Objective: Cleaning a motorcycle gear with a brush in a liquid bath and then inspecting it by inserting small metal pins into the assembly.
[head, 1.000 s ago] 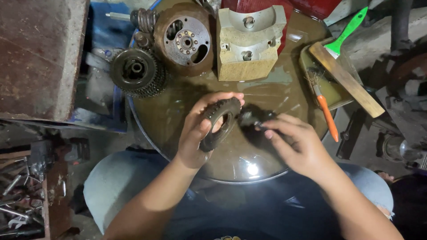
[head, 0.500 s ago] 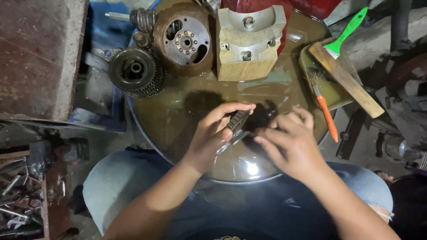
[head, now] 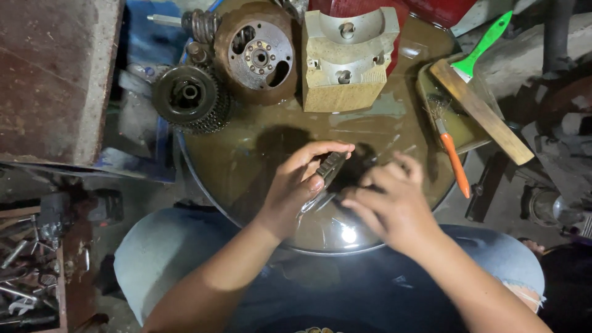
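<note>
Both hands meet over the middle of a round pan (head: 246, 154), the left hand (head: 296, 185) and right hand (head: 388, 200) closed on a small metal part (head: 332, 165) between them. Beyond the grip, at the pan's far rim, a metal block (head: 342, 61) stands, with a round housing (head: 256, 55) to its left and a gear cluster (head: 191, 98) further left. Right of the grip, a brush (head: 453, 157) lies on a tray (head: 468, 132), a wooden bar (head: 481, 111) across it

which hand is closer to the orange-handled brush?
Right. The right hand sits just left of the orange-handled brush, a short gap between them. The left hand is farther left, beyond the dark metal part that both hands hold.
</note>
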